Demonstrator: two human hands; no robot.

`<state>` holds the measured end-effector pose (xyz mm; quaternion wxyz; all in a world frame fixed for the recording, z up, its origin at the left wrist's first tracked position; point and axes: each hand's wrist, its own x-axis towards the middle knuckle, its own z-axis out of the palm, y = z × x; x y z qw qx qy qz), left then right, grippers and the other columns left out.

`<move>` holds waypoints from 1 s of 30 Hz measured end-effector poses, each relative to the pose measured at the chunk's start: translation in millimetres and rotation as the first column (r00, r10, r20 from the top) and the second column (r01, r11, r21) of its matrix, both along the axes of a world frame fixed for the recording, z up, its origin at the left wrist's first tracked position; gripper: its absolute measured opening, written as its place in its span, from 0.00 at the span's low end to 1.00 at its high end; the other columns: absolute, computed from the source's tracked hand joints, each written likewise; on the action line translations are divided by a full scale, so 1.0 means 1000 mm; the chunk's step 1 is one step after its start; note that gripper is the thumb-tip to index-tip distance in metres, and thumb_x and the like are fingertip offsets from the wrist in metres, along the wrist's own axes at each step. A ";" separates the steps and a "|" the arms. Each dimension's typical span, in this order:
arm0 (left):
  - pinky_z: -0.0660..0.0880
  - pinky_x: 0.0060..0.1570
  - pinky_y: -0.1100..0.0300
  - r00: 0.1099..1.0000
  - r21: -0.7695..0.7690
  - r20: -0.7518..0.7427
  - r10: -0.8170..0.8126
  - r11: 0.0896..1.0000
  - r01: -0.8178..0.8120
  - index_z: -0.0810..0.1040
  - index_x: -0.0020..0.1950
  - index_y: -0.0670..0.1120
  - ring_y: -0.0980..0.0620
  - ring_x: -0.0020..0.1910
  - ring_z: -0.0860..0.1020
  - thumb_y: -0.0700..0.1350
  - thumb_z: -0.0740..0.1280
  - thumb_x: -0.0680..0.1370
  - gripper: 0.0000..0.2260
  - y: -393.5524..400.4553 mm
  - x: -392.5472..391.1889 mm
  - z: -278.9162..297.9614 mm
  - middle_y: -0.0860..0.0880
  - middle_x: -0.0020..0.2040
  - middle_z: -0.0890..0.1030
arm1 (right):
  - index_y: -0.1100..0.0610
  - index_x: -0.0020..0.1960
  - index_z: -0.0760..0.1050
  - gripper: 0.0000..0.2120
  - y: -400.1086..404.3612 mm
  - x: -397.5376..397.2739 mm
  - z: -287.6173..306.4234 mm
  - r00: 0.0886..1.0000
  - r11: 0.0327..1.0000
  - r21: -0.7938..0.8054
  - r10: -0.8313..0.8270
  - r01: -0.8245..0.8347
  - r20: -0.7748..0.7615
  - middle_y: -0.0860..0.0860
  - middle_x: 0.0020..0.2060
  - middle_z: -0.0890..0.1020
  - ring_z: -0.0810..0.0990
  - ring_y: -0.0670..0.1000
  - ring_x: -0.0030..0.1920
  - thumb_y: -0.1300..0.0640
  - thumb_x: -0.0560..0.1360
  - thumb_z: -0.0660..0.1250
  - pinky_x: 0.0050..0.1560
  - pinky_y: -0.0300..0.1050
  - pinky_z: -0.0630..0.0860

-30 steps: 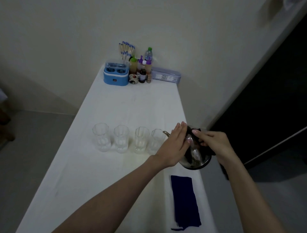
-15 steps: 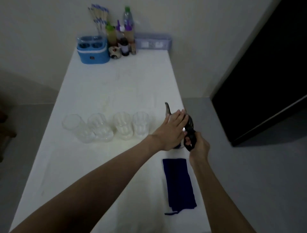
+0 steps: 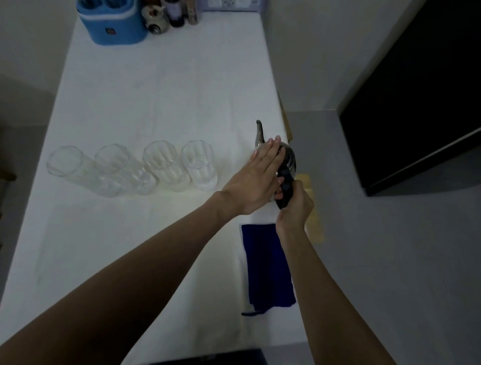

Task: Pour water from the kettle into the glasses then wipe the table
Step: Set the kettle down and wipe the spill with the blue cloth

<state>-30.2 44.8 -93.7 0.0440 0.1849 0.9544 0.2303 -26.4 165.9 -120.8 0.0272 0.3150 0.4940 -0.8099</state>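
A steel kettle (image 3: pixel 291 159) with a black handle stands near the table's right edge, its spout pointing away from me. My right hand (image 3: pixel 295 203) is closed around the handle. My left hand (image 3: pixel 256 177) lies flat on the kettle's lid, fingers straight and together. Several clear glasses (image 3: pixel 199 164) stand in a row to the left of the kettle. A folded dark blue cloth (image 3: pixel 266 265) lies on the table below the kettle, partly under my right forearm.
The white table (image 3: pixel 156 91) runs away from me. At its far end stand a blue container (image 3: pixel 113 23), small bottles (image 3: pixel 177 13) and a power strip (image 3: pixel 229 2). A dark cabinet (image 3: pixel 416 91) stands on the right across a grey floor.
The view has tilted down and moved closer to the table. The kettle has come from tilted off the table's edge to upright on the table, with both hands still on it.
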 end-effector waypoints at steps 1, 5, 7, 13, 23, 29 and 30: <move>0.42 0.76 0.51 1.000 -0.013 -0.002 0.004 1.000 -0.004 0.46 0.78 0.38 0.45 0.78 0.41 0.48 0.49 0.83 0.27 0.000 0.000 0.000 0.41 0.79 0.43 | 0.54 0.27 0.72 0.21 0.000 0.001 0.000 1.000 1.000 0.031 -0.002 0.002 -0.003 0.45 0.23 0.75 0.70 0.43 0.26 0.68 0.77 0.63 0.29 0.36 0.69; 0.44 0.75 0.45 0.995 -0.223 -0.079 0.056 0.972 -0.073 0.43 0.78 0.39 0.43 0.78 0.41 0.53 0.44 0.81 0.29 0.003 0.001 -0.005 0.40 0.79 0.42 | 0.57 0.42 0.77 0.09 0.000 0.019 -0.017 0.999 0.908 0.419 -0.030 0.018 0.022 0.46 0.35 0.78 0.75 0.44 0.37 0.57 0.81 0.64 0.38 0.36 0.70; 0.46 0.75 0.42 0.988 -0.215 -0.126 0.085 0.970 -0.111 0.43 0.78 0.40 0.42 0.78 0.41 0.52 0.45 0.81 0.29 0.002 0.010 -0.011 0.39 0.79 0.42 | 0.61 0.56 0.75 0.11 0.002 0.048 -0.035 0.997 0.759 0.649 0.007 -0.057 0.080 0.51 0.46 0.80 0.77 0.51 0.48 0.52 0.82 0.63 0.45 0.43 0.71; 0.41 0.76 0.52 0.977 0.052 0.007 0.211 0.976 -0.211 0.43 0.78 0.42 0.51 0.78 0.39 0.46 0.49 0.84 0.26 -0.014 0.111 -0.050 0.44 0.79 0.41 | 0.53 0.71 0.74 0.29 0.022 0.151 -0.094 0.736 -0.251 0.919 0.550 -0.304 0.394 0.62 0.71 0.72 0.72 0.66 0.65 0.41 0.74 0.62 0.60 0.66 0.70; 0.40 0.76 0.52 0.739 0.007 0.143 0.659 0.746 -0.666 0.45 0.78 0.41 0.51 0.78 0.39 0.50 0.46 0.83 0.26 -0.135 0.260 -0.108 0.45 0.79 0.41 | 0.60 0.71 0.74 0.27 -0.065 0.123 -0.086 0.663 -0.252 0.962 0.704 -0.103 0.256 0.62 0.74 0.70 0.69 0.61 0.60 0.64 0.73 0.73 0.49 0.60 0.76; 0.40 0.75 0.47 0.606 -0.115 0.150 0.781 0.622 -0.774 0.43 0.78 0.40 0.47 0.78 0.39 0.53 0.44 0.82 0.29 -0.217 0.305 -0.119 0.43 0.79 0.41 | 0.53 0.79 0.62 0.28 -0.089 0.124 -0.104 0.730 -0.319 0.931 0.591 -0.179 0.343 0.52 0.80 0.60 0.68 0.66 0.65 0.58 0.81 0.63 0.56 0.63 0.67; 0.40 0.76 0.47 0.607 -0.134 0.153 0.780 0.625 -0.769 0.42 0.78 0.40 0.47 0.78 0.39 0.54 0.44 0.82 0.29 -0.225 0.310 -0.123 0.43 0.79 0.41 | 0.54 0.80 0.61 0.27 -0.097 0.123 -0.104 0.752 -0.302 0.931 0.560 -0.204 0.346 0.51 0.80 0.59 0.68 0.65 0.65 0.59 0.81 0.61 0.57 0.62 0.66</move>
